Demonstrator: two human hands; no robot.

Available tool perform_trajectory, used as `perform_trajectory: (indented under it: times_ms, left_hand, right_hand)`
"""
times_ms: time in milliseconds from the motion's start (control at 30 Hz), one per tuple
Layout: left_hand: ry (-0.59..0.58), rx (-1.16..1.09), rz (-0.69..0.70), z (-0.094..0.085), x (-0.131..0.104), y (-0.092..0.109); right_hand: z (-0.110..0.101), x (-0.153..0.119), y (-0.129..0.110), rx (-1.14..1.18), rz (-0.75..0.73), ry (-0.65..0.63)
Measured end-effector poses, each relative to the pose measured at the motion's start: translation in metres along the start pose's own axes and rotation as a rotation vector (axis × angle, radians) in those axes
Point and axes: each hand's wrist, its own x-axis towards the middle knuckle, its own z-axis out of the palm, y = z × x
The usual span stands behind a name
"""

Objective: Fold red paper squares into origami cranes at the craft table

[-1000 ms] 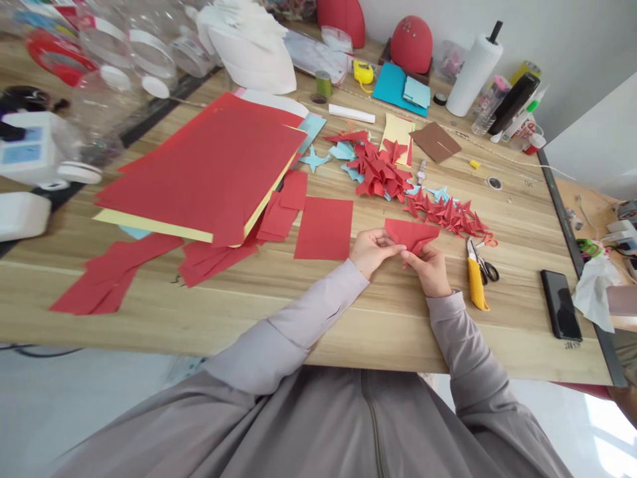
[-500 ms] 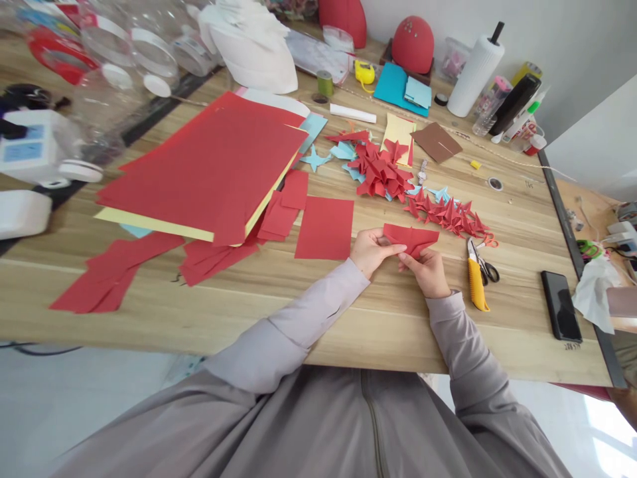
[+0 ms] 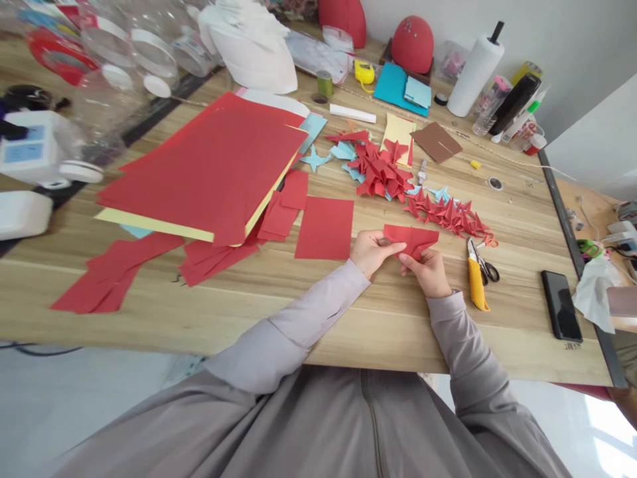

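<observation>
A folded piece of red paper (image 3: 412, 236), wide along its far edge and narrowing toward me, is held just over the table. My left hand (image 3: 369, 252) pinches its left side with thumb and fingers. On the lower right, my right hand (image 3: 428, 271) grips the same paper, thumb close to the left thumb. Left of my hands lies a flat red paper sheet (image 3: 325, 228). Beyond them are a pile of folded red paper pieces (image 3: 382, 171) and a row of pointed red paper stars (image 3: 450, 214). A light-blue paper star (image 3: 315, 159) sits farther left.
Large red sheets (image 3: 209, 166) and red strips (image 3: 112, 275) cover the left side. Right of my hands lie a yellow-handled cutter (image 3: 476, 284), black scissors (image 3: 490, 271) and a phone (image 3: 561, 305). Clear plastic jars (image 3: 154, 56) stand back left; a white bottle (image 3: 472, 78) stands back right.
Almost nothing differs. Both hands keep their hold on the folded red paper, with only a very slight shift of the fingers.
</observation>
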Motion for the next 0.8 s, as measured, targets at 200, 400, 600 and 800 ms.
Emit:
perform_trajectory:
  times_ms: [200,400,600,800]
  left_hand:
    - [-0.001,-0.029,-0.012,-0.001,0.003,-0.005]
    - [-0.002,-0.106,-0.083,0.000,0.003,-0.002]
    - [0.048,-0.185,-0.140,0.002,0.003,0.005]
    - [-0.095,-0.057,0.012,0.003,-0.001,0.005]
  right_hand:
    - [-0.001,-0.001,0.001,0.007,0.018,-0.007]
    - [-0.001,-0.001,0.001,0.003,0.013,-0.022]
    - [-0.001,0.000,0.001,0.021,0.016,0.008]
    - [-0.001,0.000,0.003,0.039,0.000,0.009]
